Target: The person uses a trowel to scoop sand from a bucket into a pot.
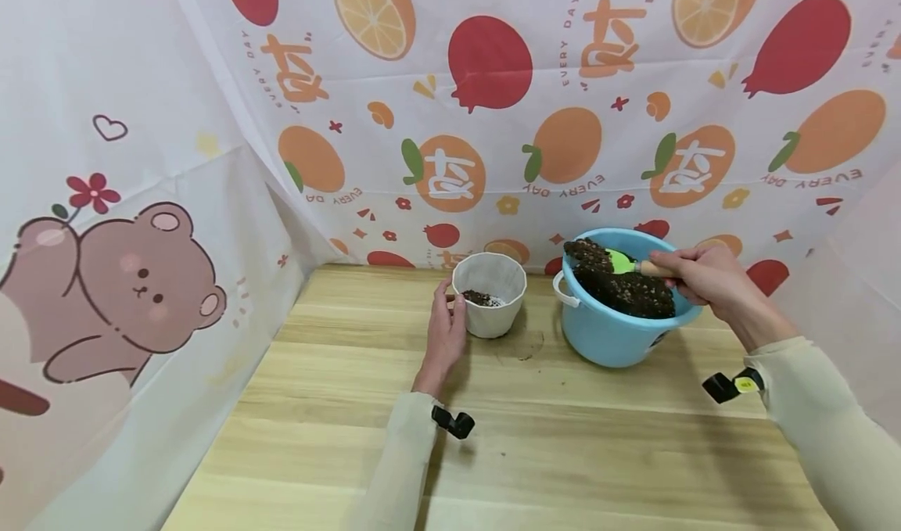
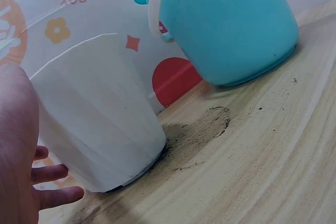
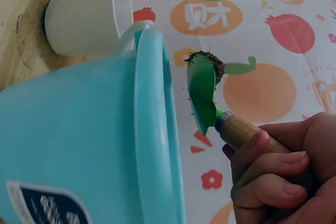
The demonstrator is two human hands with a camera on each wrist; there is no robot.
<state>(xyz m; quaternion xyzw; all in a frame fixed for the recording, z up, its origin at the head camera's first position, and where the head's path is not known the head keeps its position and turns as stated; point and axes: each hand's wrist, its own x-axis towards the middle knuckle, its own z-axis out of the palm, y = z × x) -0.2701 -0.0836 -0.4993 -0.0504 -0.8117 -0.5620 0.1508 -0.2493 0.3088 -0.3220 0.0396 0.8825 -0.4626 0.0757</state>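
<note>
A green trowel (image 1: 622,263) with a wooden handle is gripped in my right hand (image 1: 711,277), the fingers curled round the handle. Dark soil (image 3: 212,65) is heaped on its blade, which is over the blue bucket (image 1: 605,342). More dark soil (image 1: 633,295) lies inside that bucket. To the left stands a white faceted pot (image 1: 490,321), upright on the table, with a little soil (image 1: 479,298) at its bottom. My left hand (image 1: 446,331) rests against the pot's left side; its fingers (image 2: 59,196) look fairly straight in the left wrist view.
The wooden table (image 1: 338,437) has a ring of soil crumbs (image 2: 223,119) between pot and bucket. A white handle (image 1: 565,290) hangs on the bucket's left side. Close behind is a fruit-printed cloth (image 1: 493,148), and a bear-printed cloth (image 1: 148,281) hangs on the left.
</note>
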